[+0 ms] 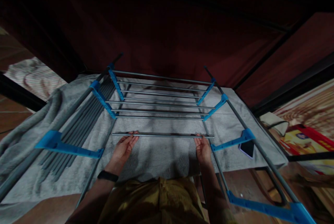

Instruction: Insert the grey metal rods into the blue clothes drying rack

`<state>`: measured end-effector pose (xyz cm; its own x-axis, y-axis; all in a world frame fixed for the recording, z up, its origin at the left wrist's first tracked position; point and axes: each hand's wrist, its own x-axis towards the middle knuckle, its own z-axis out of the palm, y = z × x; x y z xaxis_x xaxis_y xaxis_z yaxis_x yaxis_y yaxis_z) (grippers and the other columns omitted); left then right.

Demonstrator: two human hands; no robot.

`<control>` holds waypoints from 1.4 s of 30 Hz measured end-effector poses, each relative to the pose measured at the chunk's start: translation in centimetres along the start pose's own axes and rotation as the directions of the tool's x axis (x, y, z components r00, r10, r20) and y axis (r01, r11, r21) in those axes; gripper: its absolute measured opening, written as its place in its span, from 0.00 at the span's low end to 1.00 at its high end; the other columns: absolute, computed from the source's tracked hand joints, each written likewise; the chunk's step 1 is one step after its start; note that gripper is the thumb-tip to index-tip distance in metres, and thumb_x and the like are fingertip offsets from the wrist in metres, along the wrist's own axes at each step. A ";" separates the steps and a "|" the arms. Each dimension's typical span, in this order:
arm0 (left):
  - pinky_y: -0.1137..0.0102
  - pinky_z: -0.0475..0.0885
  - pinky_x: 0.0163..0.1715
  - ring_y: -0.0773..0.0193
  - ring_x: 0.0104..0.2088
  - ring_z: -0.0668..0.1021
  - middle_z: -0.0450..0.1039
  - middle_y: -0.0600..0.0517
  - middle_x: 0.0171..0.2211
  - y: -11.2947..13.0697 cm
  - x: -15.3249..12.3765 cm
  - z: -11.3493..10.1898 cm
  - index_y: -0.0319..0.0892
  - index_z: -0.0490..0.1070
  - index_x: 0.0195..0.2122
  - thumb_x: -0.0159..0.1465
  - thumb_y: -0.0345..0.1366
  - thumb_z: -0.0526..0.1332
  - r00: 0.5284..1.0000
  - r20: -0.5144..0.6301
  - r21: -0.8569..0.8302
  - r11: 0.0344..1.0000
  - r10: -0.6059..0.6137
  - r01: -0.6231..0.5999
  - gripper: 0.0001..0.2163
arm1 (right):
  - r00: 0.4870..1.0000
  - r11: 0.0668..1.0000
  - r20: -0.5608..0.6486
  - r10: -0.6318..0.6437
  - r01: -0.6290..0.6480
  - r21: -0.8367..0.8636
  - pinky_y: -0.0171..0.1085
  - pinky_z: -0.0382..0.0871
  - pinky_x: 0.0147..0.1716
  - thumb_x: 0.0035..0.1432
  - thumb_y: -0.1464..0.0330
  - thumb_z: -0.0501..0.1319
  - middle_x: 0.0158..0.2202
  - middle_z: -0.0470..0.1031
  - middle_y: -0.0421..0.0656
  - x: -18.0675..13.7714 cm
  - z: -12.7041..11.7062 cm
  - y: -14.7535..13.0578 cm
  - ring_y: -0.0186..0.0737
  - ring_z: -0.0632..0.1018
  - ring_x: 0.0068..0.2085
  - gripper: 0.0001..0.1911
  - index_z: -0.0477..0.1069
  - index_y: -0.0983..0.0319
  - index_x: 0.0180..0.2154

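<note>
Over grey towel (pixel 161 154): left hand (pixel 122 149), right hand (pixel 203 149), each grip pinching steel rod (pixel 163 135); no legible writing.

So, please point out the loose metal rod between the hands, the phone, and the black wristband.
Loose metal rod (pixel 163 135), head view, middle of the rod.
Phone (pixel 247 148), head view, centre of its dark face.
Black wristband (pixel 108 176), head view, top of the band on the left wrist.

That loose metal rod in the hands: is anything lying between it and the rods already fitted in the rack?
Nothing visible does. The rod rests at both hands' fingertips, left hand and right hand. Only bare grey towel shows below the gap to the fitted rods.
</note>
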<state>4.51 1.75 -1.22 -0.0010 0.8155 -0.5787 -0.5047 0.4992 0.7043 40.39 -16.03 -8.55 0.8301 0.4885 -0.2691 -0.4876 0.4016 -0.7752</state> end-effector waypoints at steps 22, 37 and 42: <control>0.62 0.86 0.58 0.55 0.52 0.90 0.89 0.42 0.42 0.0 0.4 -0.1 0.40 0.84 0.41 0.71 0.22 0.63 1.000 -0.001 -0.059 0.998 -0.031 0.031 0.10 | 0.999 0.994 -0.018 -0.045 0.043 -0.100 0.53 0.85 0.61 0.59 0.65 0.73 0.43 0.88 0.45 0.4 -0.2 0.6 0.51 0.88 0.53 0.09 0.73 0.52 0.36; 0.60 0.86 0.60 0.56 0.51 0.91 0.89 0.42 0.42 -0.1 0.4 -0.3 0.40 0.83 0.42 0.72 0.23 0.63 1.000 0.015 -0.039 0.999 -0.022 0.022 0.09 | 0.998 0.998 -0.046 -0.031 0.029 -0.051 0.53 0.86 0.60 0.58 0.68 0.73 0.41 0.88 0.44 0.0 0.4 0.1 0.49 0.88 0.49 0.08 0.76 0.52 0.36; 0.63 0.86 0.59 0.60 0.47 0.91 0.89 0.43 0.40 0.0 0.3 -0.1 0.39 0.82 0.38 0.74 0.22 0.61 1.000 0.023 -0.039 0.999 -0.017 0.017 0.11 | 0.998 0.994 -0.039 -0.039 0.035 -0.101 0.55 0.84 0.64 0.60 0.65 0.73 0.43 0.88 0.45 0.0 0.4 0.2 0.50 0.88 0.52 0.06 0.77 0.53 0.37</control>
<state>4.40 1.97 -1.50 0.0272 0.8137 -0.5807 -0.5383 0.5014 0.6774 40.21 -15.63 -8.47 0.8587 0.4414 -0.2606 -0.4281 0.3380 -0.8381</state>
